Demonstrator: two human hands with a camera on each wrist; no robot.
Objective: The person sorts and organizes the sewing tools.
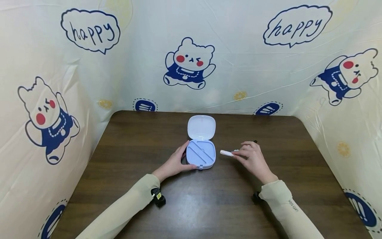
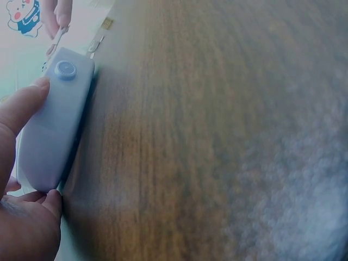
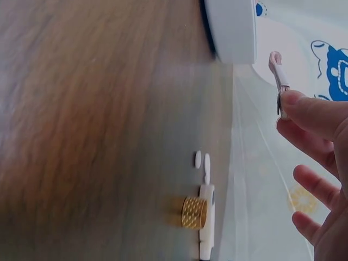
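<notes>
A light blue box [image 1: 200,153] sits on the brown table, its paler lid [image 1: 201,127] swung up and back. Diagonal ridges divide the tray inside. My left hand [image 1: 176,161] grips the box from its left side, the thumb along the front near a round button [image 2: 66,69]. To the right of the box, my right hand [image 1: 252,159] pinches a small white folded cord [image 3: 280,73] between thumb and fingertips, a looped end pointing toward the box. In the right wrist view the other fingers of that hand are spread apart from the cord.
Beyond the right hand, a gold dimpled ring-shaped piece [image 3: 194,212] stands on the table beside a white stick-like item [image 3: 206,239] and a small white oval piece [image 3: 198,159]. A printed cloth [image 1: 191,99] hangs behind the table [image 1: 143,132] and along both sides.
</notes>
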